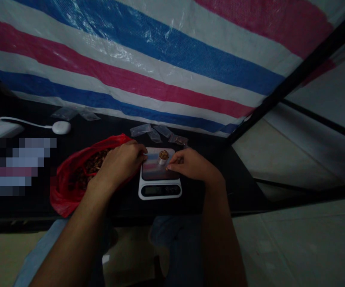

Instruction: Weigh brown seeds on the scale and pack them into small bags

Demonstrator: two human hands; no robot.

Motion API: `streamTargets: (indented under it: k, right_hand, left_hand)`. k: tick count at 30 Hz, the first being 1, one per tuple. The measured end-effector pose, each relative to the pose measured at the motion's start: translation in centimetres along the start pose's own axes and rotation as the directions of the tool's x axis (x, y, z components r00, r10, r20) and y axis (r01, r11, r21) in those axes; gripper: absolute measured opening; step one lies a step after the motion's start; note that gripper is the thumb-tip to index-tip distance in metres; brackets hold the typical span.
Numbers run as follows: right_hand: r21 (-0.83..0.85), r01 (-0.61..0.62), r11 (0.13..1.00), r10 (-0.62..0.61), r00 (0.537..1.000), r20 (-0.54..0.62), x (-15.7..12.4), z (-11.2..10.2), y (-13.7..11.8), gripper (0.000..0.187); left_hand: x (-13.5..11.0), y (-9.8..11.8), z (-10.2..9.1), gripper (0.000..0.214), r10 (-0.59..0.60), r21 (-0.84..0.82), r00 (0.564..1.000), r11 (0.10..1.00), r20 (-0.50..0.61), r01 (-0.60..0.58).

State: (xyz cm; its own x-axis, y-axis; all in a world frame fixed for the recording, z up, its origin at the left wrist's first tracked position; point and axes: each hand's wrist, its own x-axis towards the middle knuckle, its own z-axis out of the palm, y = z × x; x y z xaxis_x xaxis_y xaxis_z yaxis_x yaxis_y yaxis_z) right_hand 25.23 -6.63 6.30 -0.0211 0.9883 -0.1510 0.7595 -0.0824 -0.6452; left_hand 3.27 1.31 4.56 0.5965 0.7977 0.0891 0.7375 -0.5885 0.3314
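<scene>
A white kitchen scale (160, 192) with a reflective top sits on the black table in front of me. A small silvery cup (162, 161), heaped with brown pieces, stands upright on its plate. My left hand (123, 157) is at the scale's left edge, fingers curled together; anything in them is hidden. Just right of the cup, my right hand (192, 164) is closed in a pinch over the plate. What its fingertips hold is too small to make out. Left of the scale, partly under my left forearm, lies a red plastic bag (63, 199) with many brown pieces (94, 162).
Several small clear bags (140, 130) lie behind the scale; one bag (178, 140) has brown contents. More clear bags (89, 115) lie farther left, near a white rounded device (61, 127) on a cable. A striped tarp (148, 85) hangs behind the table; a dark pole (268, 101) slants at right.
</scene>
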Motion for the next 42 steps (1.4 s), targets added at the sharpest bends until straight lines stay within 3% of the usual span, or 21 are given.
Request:
streamTargets:
  k: [3,7,11,14,18,25,28,31,37,42]
  right_hand:
    - [-0.029,0.010,1.000,-0.008,0.997,0.075,0.6,0.8,0.4,0.012]
    - [-0.025,0.027,0.999,-0.025,0.996,0.086,0.7,0.7,0.8,0.018]
    - [0.077,0.055,0.996,-0.048,0.995,-0.091,0.2,-0.4,0.5,0.012]
    - [0.085,0.145,0.986,-0.122,0.965,-0.231,0.2,-0.6,-0.1,0.011]
    - [0.053,0.209,0.977,-0.191,0.953,-0.237,0.9,-0.1,-0.6,0.014]
    - [0.031,0.234,0.972,-0.217,0.937,-0.273,1.0,-0.4,-0.4,0.019]
    - [0.037,0.170,0.985,-0.144,0.917,-0.372,0.3,-1.6,0.9,0.021]
    - [-0.016,0.010,1.000,-0.016,0.897,-0.441,-0.4,-2.6,3.2,0.023]
    - [-0.114,-0.177,0.978,0.135,0.942,-0.308,-0.3,-2.0,6.6,0.026]
    - [-0.100,-0.212,0.972,0.156,0.904,-0.399,-0.2,-2.2,6.1,0.014]
  left_hand:
    - [0.0,-0.2,0.1,0.033,-0.022,0.001,1.000,1.000,0.009,0.022]
    - [0.2,-0.6,0.4,0.031,-0.024,-0.024,1.000,0.999,0.007,0.024]
    - [0.8,-0.6,0.7,0.028,0.089,-0.188,0.990,0.976,-0.107,-0.108]
    - [1.2,0.2,0.8,0.026,0.187,-0.349,0.957,0.901,-0.222,-0.258]
    - [1.4,1.3,1.1,0.023,0.207,-0.432,0.932,0.842,-0.296,-0.324]
    - [1.5,1.7,1.8,0.025,0.226,-0.417,0.944,0.854,-0.242,-0.311]
    - [1.5,1.8,1.8,0.027,0.232,-0.419,0.943,0.851,-0.240,-0.316]
    - [1.3,1.7,1.4,0.029,0.214,-0.436,0.942,0.844,-0.259,-0.312]
    - [0.7,1.0,0.3,0.031,0.144,-0.446,0.946,0.854,-0.291,-0.268]
    - [0.5,0.8,0.3,0.031,0.138,-0.438,0.948,0.861,-0.287,-0.258]
